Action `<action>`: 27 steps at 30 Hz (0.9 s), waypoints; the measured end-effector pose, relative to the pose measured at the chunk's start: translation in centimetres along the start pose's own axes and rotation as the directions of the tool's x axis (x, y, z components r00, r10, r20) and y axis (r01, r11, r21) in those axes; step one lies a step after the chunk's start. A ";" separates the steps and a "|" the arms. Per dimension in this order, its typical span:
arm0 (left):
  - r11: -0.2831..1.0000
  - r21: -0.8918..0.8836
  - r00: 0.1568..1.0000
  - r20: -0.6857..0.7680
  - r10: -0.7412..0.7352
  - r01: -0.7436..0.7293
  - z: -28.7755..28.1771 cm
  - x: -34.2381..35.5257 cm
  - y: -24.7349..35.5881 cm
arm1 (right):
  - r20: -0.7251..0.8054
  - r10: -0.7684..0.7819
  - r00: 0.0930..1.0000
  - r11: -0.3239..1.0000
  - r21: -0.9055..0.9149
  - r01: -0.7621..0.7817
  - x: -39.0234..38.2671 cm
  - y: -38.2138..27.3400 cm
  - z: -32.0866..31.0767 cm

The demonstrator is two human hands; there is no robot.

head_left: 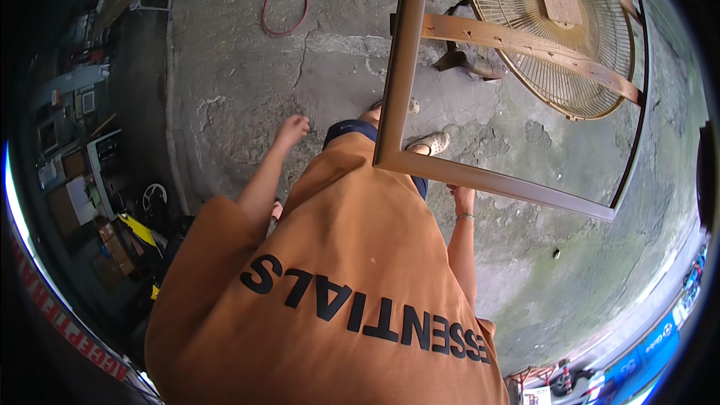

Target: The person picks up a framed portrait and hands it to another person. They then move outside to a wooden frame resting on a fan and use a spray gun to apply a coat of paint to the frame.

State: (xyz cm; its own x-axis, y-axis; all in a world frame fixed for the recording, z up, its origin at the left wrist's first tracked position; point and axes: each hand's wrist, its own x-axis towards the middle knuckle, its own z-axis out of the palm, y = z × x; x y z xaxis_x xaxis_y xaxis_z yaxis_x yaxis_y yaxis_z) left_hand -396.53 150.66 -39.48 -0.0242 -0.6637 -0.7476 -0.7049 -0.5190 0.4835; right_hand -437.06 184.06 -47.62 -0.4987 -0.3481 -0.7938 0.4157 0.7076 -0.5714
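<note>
My left hand [293, 130] hangs in the air over the concrete floor, left of my knees. Its fingers are loosely bent, and nothing shows in them. At the right stands a large rectangular brown frame [495, 184] with a wooden slat [532, 52] across it. A round wire fan grille [495, 0] with a small square wooden block [560, 3] lies against the slat. My right hand [464, 199] is at the frame's lower rail, which partly covers its fingers. Whether it grips the rail is hidden.
A dark curved object [469, 62] lies on the floor beyond the frame. A reddish hose [285, 26] loops on the worn concrete [225, 52] farther off. Cluttered shelves [75, 157] and a yellow-and-black item [139, 229] line the left side. Blue panels [645, 352] stand at lower right.
</note>
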 end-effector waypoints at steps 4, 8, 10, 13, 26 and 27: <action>0.984 0.176 0.991 0.131 0.013 -0.037 5.8 -3.3 -10.5 | 0.023 0.099 0.995 0.995 -0.010 -0.099 -0.5 -0.3 -5.0; 0.916 0.352 0.973 0.185 0.135 -0.194 11.6 -5.4 -16.3 | 0.048 0.121 0.991 0.991 -0.060 -0.118 -1.2 2.3 -9.3; 0.864 0.404 0.951 0.198 0.237 -0.299 12.2 -5.1 -14.5 | 0.036 0.188 0.981 0.980 -0.071 -0.185 -1.8 4.2 -10.0; 0.909 0.249 0.943 0.087 0.323 -0.334 12.4 -4.9 -9.9 | 0.048 0.235 0.971 0.968 -0.100 -0.229 -2.4 5.0 -10.8; 0.823 -0.452 0.852 0.217 0.475 -0.344 8.7 -20.3 28.0 | 0.098 0.075 0.992 0.997 -0.024 -0.073 0.4 1.6 -8.6; 0.827 -0.438 0.856 0.205 0.474 -0.353 8.8 -20.5 28.0 | 0.089 0.065 0.994 0.998 -0.008 -0.065 0.6 1.2 -8.8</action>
State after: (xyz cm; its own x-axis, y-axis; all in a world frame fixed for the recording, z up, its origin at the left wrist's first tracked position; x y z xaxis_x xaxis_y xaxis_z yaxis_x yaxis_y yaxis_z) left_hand -422.01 154.48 -14.65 -0.4999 -0.7039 -0.5045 -0.2636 -0.4312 0.8629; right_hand -443.51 190.10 -46.96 -0.4007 -0.3547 -0.8448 0.4407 0.7338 -0.5171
